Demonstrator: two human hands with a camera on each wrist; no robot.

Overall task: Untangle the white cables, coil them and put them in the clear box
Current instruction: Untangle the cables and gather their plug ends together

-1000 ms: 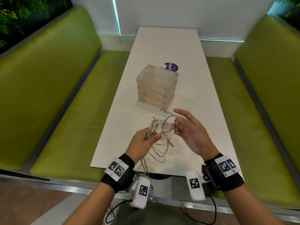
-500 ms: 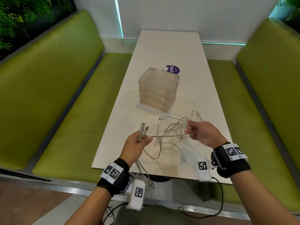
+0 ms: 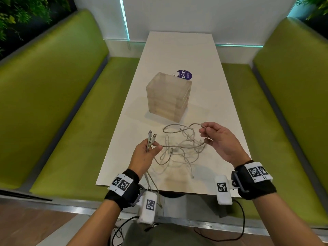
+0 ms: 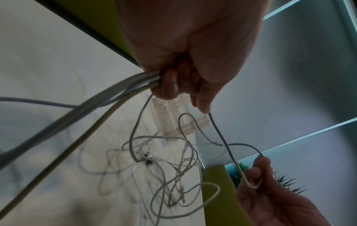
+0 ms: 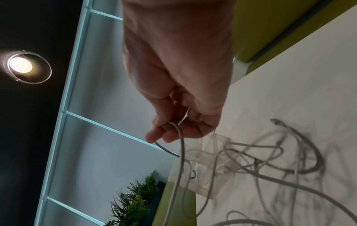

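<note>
A tangle of white cables [image 3: 179, 148] [image 4: 164, 175] [image 5: 270, 160] lies on the near end of the white table [image 3: 179, 50]. My left hand [image 3: 148, 150] [image 4: 183, 85] grips a bundle of cable ends, their plugs [image 3: 151, 136] sticking up out of my fist. A strand runs from it across to my right hand [image 3: 211, 135] [image 5: 173, 128], which pinches a cable loop lifted above the table. The clear box [image 3: 168, 96] [image 4: 179, 119] [image 5: 212, 160] stands upright behind the tangle, in the middle of the table.
A purple round sticker [image 3: 184, 74] lies on the table behind the box. Green benches [image 3: 53, 103] [image 3: 292, 103] flank the table on both sides. Two cable lengths hang from my left hand over the table's near edge [image 3: 154, 189].
My hands have drawn apart, the right one moving right and away from me, pulling a strand taut between them. The tangle has spread out over the table.
</note>
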